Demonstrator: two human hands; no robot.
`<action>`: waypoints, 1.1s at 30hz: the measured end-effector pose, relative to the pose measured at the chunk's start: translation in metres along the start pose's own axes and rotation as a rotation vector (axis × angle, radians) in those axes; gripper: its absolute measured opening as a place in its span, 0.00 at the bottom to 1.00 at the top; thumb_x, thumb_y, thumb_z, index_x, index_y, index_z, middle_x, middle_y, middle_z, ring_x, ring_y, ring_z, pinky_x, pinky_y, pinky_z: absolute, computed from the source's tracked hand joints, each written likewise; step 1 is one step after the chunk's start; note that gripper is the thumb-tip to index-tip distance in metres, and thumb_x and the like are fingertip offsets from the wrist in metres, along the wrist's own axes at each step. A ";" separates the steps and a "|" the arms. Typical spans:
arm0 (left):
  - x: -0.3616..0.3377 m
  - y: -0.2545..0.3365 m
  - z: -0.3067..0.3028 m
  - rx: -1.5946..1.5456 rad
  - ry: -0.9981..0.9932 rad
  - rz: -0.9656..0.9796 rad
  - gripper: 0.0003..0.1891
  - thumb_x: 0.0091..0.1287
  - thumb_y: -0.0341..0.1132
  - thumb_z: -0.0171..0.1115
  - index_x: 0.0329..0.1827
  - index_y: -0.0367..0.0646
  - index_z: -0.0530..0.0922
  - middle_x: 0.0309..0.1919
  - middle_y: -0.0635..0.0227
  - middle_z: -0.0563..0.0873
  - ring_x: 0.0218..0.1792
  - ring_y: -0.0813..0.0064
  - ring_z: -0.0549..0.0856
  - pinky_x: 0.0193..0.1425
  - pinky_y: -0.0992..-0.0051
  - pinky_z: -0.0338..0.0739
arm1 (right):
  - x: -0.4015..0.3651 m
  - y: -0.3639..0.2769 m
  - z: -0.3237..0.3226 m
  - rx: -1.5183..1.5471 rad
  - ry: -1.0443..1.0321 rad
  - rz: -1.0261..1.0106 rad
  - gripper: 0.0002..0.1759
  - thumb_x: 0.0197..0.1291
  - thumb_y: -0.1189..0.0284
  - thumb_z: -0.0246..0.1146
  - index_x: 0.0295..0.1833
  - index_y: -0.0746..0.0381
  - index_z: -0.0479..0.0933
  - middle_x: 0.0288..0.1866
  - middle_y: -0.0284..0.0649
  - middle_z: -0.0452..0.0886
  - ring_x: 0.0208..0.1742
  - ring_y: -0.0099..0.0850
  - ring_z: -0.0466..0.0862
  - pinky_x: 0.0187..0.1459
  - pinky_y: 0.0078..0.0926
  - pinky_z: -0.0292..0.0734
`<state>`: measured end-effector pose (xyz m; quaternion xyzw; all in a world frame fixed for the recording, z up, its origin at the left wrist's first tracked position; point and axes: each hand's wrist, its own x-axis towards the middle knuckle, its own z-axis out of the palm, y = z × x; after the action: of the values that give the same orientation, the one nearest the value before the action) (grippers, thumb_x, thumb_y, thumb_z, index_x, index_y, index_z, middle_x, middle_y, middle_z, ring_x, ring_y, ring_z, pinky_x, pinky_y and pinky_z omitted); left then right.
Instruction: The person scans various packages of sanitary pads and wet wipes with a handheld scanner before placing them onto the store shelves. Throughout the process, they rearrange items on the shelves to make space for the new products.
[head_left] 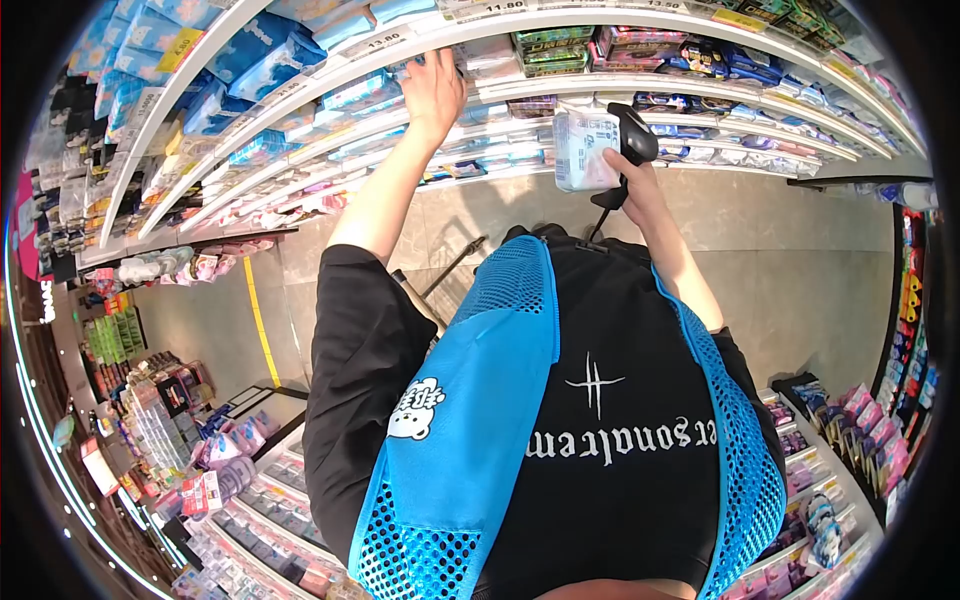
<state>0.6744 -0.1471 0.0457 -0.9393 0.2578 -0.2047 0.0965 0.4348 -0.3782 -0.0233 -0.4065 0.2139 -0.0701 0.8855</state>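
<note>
My left hand (434, 92) reaches up to an upper shelf, its fingers apart over blue and clear packs (362, 93); the fingertips are partly lost among the goods. On the right, my right hand (636, 180) is closed around a black handheld scanner (636, 135) and a pale blue and white pack (580, 150) with a barcode on its left side. The pack is pressed against the scanner, with my thumb on its front. A black cable runs down from the scanner toward my chest.
Long white shelf edges (390, 42) with price labels curve across the top, stocked with packs. Behind me are more shelves (270, 515) and displays. Tiled floor (800, 240) shows between, with a yellow line (260, 320) at the left.
</note>
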 end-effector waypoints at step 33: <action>-0.013 0.013 0.017 0.558 -0.049 0.007 0.25 0.61 0.34 0.60 0.63 0.46 0.74 0.73 0.59 0.61 0.33 0.53 0.77 0.31 0.58 0.67 | -0.001 -0.001 0.004 0.002 -0.019 0.069 0.24 0.59 0.76 0.72 0.62 0.66 0.76 0.54 0.42 0.84 0.52 0.30 0.86 0.54 0.31 0.82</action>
<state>0.6659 -0.1504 0.0227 -0.8803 0.1921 -0.2446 0.3583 0.4352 -0.3763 -0.0196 -0.3985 0.2192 -0.0357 0.8899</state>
